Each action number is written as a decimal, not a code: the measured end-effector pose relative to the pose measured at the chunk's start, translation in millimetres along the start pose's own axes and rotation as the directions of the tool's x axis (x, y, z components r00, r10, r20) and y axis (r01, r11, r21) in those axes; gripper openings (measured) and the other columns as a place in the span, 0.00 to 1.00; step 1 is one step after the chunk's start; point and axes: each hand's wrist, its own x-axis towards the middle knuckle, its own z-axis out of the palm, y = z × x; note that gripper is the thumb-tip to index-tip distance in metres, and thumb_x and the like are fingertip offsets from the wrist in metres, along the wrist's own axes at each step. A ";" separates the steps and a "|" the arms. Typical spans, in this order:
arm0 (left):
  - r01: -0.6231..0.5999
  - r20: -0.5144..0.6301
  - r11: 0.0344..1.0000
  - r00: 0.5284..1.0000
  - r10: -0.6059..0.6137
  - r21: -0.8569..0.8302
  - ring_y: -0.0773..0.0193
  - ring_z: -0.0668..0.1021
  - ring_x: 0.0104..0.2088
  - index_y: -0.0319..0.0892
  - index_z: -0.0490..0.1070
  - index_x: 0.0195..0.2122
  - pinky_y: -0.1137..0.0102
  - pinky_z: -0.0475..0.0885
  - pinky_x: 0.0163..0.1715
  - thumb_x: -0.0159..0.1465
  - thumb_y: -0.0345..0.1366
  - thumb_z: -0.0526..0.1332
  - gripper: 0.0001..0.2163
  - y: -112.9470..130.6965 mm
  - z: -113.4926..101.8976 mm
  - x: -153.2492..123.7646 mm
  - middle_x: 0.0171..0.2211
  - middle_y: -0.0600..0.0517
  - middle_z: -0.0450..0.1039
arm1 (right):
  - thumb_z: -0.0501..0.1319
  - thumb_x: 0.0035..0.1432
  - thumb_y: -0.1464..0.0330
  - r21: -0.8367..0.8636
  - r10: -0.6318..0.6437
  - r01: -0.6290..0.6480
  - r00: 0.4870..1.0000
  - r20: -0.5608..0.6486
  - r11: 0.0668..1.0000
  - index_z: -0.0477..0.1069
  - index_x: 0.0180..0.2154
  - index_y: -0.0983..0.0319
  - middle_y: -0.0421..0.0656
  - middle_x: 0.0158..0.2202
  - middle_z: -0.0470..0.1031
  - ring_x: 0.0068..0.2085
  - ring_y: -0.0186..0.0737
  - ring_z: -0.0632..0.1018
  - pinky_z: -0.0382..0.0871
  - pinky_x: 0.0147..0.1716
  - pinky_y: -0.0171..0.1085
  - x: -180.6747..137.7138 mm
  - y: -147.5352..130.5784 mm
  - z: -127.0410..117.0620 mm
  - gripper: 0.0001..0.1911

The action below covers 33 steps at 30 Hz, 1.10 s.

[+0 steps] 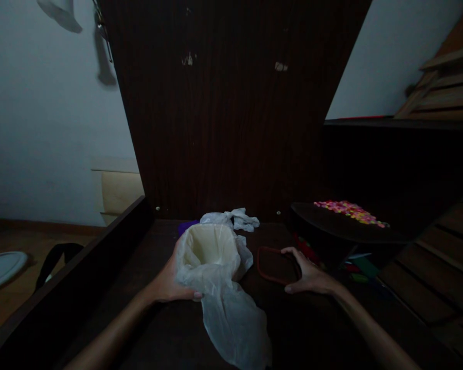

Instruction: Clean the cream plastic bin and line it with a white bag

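Note:
My left hand [173, 280] is wrapped round the left side of a small container [212, 244], its thumb across the front. A thin whitish plastic bag [235, 318] lines this container, folds over its rim and trails down the front. To the right, my right hand [308, 275] grips the right end of a reddish-brown, rounded rectangular ring [270, 280], with fingertips at its far edge and the thumb at its near edge. Behind the container lies a knotted white plastic bag [231, 218], next to something purple [187, 226].
A dark wooden panel [224, 113] rises behind the dark surface, and a raised board [100, 252] edges its left side. At right, a curved dark shelf [320, 221] carries many small colourful pieces [351, 210]. Red and green items [364, 267] sit beneath it.

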 end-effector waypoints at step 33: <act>0.181 -0.092 0.904 0.983 -0.157 0.387 0.42 0.66 0.68 0.44 0.54 0.70 0.48 0.60 0.68 0.61 0.53 0.67 0.40 0.6 -1.0 -56.5 0.68 0.40 0.62 | 0.63 0.60 0.67 -0.265 -0.509 0.490 0.861 -0.001 0.830 0.25 0.73 0.58 0.54 0.70 0.57 0.70 0.53 0.60 0.41 0.70 0.63 8.0 -96.7 78.5 0.55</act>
